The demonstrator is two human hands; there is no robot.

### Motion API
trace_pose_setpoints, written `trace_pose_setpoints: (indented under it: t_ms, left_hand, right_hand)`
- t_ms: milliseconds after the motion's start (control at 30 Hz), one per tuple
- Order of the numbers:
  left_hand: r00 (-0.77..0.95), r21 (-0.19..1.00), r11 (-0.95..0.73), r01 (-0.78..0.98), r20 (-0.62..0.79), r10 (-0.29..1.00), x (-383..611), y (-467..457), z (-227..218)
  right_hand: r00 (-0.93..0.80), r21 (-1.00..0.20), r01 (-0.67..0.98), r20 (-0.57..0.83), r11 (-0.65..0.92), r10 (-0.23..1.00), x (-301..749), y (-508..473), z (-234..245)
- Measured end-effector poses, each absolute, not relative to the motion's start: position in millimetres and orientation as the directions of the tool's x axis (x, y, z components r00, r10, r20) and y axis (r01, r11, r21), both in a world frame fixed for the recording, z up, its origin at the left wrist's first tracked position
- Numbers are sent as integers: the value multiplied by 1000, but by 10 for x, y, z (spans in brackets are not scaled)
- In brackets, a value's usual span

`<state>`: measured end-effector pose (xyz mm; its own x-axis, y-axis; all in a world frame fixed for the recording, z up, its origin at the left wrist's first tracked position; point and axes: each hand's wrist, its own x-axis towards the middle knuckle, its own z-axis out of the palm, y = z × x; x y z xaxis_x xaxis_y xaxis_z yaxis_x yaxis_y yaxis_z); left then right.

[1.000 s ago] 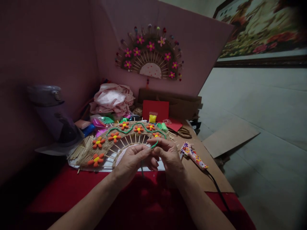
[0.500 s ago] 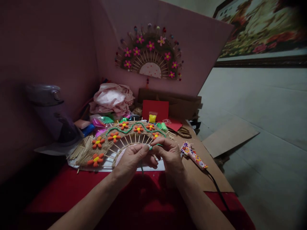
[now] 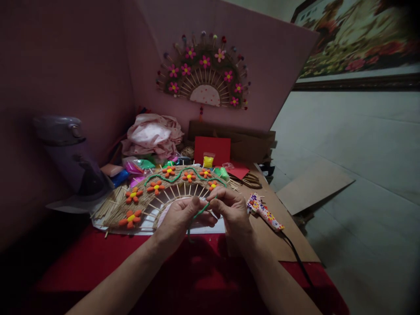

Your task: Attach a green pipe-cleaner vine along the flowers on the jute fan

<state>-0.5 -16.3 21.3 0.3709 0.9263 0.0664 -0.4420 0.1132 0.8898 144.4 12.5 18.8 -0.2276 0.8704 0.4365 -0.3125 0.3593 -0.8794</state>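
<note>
A thin, soft-looking green clay strand (image 3: 200, 212) runs slantwise between my hands, and its lower end dangles below my left fingers. My right hand (image 3: 234, 214) is closed, pinching the upper end between thumb and fingertips. My left hand (image 3: 177, 221) is closed too, with the strand passing by its thumb and curled fingers. Just behind lies a half-round fan (image 3: 118, 212) of twine woven over wooden sticks. It bears orange flowers (image 3: 155, 188) with yellow centres and a wavy green line (image 3: 173, 178). My hands hide the fan's right part.
A flower-patterned glue gun (image 3: 264, 212) with a black cord lies on cardboard (image 3: 278, 245) at the right. Behind the fan are clay packets (image 3: 208, 160), crumpled cloth (image 3: 152, 133) and red card (image 3: 213, 148). A purple bottle (image 3: 70, 157) stands left; a finished fan (image 3: 205, 78) hangs behind.
The green strand has been drawn out straighter between my hands, and more of it shows. My right fingertips have shifted slightly along it; the hands otherwise stay in place.
</note>
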Motion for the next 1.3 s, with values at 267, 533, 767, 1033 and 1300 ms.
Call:
trace_pose_setpoints:
  t_ms: [267, 533, 767, 1033, 1300]
  left_hand:
    - [380, 913, 44, -405, 124, 917, 6, -175, 221]
    - [405, 898, 75, -434, 121, 906, -1, -191, 239]
    - [390, 885, 101, -455, 96, 916, -5, -176, 210]
    - [297, 896, 41, -442, 104, 949, -21, -176, 249]
    - [311, 886, 69, -459, 87, 947, -12, -170, 222]
  right_hand:
    - [-227, -895, -289, 410, 341, 884, 1415, 91, 215]
    - [-225, -893, -280, 417, 351, 881, 1448, 119, 193]
    - [-192, -860, -262, 492, 439, 849, 1433, 111, 220]
    - [-240, -888, -254, 442, 383, 865, 1434, 85, 248]
    - [-238, -856, -320, 489, 407, 839, 1440, 103, 238]
